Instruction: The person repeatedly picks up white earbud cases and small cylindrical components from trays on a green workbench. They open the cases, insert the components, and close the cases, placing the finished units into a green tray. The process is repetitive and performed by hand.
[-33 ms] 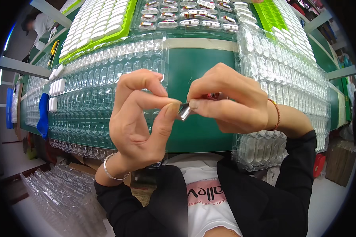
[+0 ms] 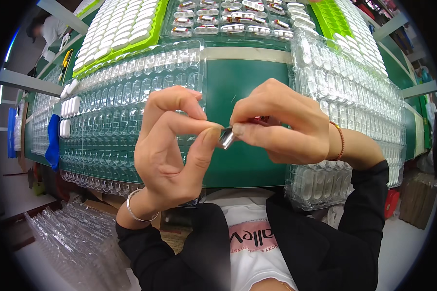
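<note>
Over the green table (image 2: 245, 167), a small shiny curved metal piece (image 2: 226, 139) is between my two hands. My left hand (image 2: 167, 145) pinches its left edge with thumb and index finger, while the other fingers curl above. From the right, my right hand (image 2: 286, 123) grips the same piece between thumb and bent index finger. A bit of something red (image 2: 261, 119) shows inside the right hand; its kind is mostly hidden by the fingers. Beneath and beside the left hand lies a clear plastic blister tray (image 2: 119, 114), with several white oval pieces (image 2: 71, 106) in its left end.
Clear blister trays (image 2: 347, 94) are stacked at right. Green trays (image 2: 153, 36) of white oval pieces stand far left and far right. Between them, a clear tray (image 2: 217, 29) holds small red-and-silver parts. More clear trays (image 2: 77, 242) stand lower left; a person (image 2: 52, 31) is beyond.
</note>
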The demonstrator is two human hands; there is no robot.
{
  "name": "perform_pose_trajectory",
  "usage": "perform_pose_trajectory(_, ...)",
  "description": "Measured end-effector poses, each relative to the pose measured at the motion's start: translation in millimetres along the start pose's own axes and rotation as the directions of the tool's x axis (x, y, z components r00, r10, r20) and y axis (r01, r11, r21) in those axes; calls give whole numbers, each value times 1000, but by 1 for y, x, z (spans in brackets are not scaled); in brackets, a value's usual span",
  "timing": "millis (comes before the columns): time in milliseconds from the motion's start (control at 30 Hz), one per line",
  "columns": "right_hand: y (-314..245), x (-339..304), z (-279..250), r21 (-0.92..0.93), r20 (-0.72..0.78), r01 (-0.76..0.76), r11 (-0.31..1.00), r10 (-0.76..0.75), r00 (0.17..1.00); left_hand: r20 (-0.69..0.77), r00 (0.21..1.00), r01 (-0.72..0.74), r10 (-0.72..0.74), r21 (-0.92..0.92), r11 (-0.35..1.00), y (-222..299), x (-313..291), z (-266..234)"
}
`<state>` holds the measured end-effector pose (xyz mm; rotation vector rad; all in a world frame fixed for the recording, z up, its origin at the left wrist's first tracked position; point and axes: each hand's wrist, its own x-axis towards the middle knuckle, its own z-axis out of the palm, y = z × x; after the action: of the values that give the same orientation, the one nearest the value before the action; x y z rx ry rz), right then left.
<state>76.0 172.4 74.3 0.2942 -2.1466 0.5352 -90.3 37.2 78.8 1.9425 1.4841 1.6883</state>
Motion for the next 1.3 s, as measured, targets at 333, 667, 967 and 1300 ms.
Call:
perform_pose_trajectory(333,1,-1,-4,-5,67,-29,1000,30,997,124,974,-224,192,355,908,9,0,-11)
perform_pose_trajectory(667,-2,8,-6,63,82,-324,944,319,944,237,959,-277,157,650,708,17,-7,-3)
perform_pose_trajectory(967,31,-24,-49,545,174,-767,339,849,499,154,980,-196,129,593,781,-40,22,8)
perform_pose_trajectory(1300,24,-29,-51,569,94,-746,345,874,477,454,720,651,-525,-181,737,-40,23,69)
